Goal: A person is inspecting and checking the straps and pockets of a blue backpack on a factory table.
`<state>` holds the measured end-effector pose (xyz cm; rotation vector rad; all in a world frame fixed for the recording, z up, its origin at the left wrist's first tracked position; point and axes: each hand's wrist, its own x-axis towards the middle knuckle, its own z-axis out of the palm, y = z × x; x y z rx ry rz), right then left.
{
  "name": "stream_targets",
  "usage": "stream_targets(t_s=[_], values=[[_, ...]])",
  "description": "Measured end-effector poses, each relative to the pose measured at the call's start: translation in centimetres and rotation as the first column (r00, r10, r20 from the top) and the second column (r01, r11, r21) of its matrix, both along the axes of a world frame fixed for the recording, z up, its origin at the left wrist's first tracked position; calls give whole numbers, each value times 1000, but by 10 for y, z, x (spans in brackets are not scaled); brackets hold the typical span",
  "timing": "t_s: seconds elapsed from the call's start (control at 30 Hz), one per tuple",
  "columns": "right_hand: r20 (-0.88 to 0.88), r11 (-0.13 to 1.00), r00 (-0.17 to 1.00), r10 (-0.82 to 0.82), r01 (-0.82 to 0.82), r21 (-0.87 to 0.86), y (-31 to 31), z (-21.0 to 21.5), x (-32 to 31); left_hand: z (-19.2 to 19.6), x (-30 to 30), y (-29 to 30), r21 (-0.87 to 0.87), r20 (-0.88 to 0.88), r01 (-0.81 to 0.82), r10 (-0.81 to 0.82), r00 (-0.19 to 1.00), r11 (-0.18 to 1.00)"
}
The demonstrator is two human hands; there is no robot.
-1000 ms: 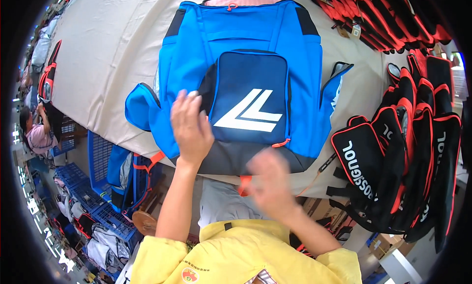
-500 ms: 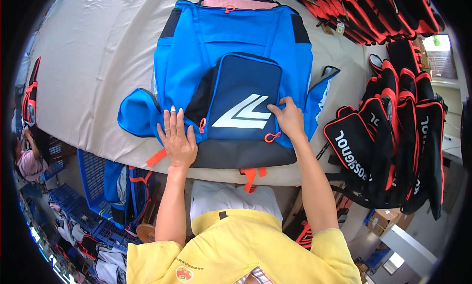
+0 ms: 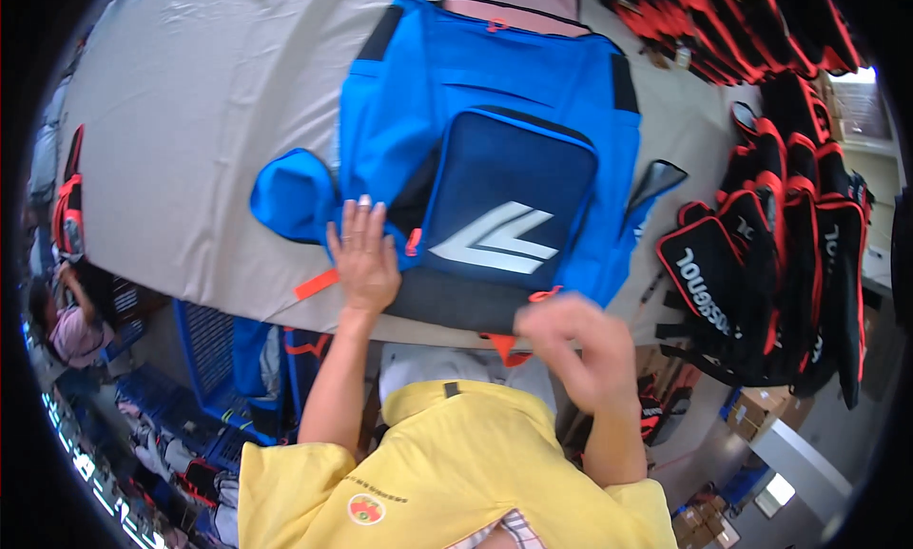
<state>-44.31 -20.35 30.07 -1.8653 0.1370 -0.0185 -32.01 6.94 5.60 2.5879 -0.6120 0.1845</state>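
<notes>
A bright blue backpack (image 3: 518, 69) lies on the cloth-covered table, its dark base toward me. On its front is a navy pocket (image 3: 514, 173) with a white slanted emblem and orange zipper pulls. My left hand (image 3: 366, 264) rests flat on the bag's lower left corner, fingers stretched out, beside one orange pull (image 3: 413, 242). In front of the lower right corner, my right hand (image 3: 578, 347) is raised off the bag near another orange pull (image 3: 545, 294); motion smears its fingers. An orange strap end (image 3: 316, 284) sticks out left of the base.
Several black bags with red trim (image 3: 713, 283) lie at the right edge, with more stacked (image 3: 732, 26) at the far right. A blue plastic crate (image 3: 204, 359) stands below the table's left edge. Another person (image 3: 76, 330) is at the far left.
My right hand has lifted off the navy pocket and come back toward me. My left hand stays pressed on the bag. The whole view has shifted and tilted slightly.
</notes>
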Motion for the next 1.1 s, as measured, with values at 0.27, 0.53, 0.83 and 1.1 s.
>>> stream_targets(t_s=[0.27, 0.53, 0.83, 1.1], values=[[394, 596, 810, 434, -586, 549, 51, 93, 62, 27, -2, -7, 48, 48, 33, -36, 998, 998], [714, 740, 699, -49, -455, 496, 113, 108, 66, 69, 24, -53, -219, -44, 165, -179, 983, 962], [-19, 961, 971, -237, 238, 144, 5, 12, 11, 67, 40, -58, -209, -629, 1, -135, 765, 978], [-472, 893, 833, -288, 412, 182, -48, -112, -12, 101, 28, -24, -480, -446, 224, -456, 770, 848]])
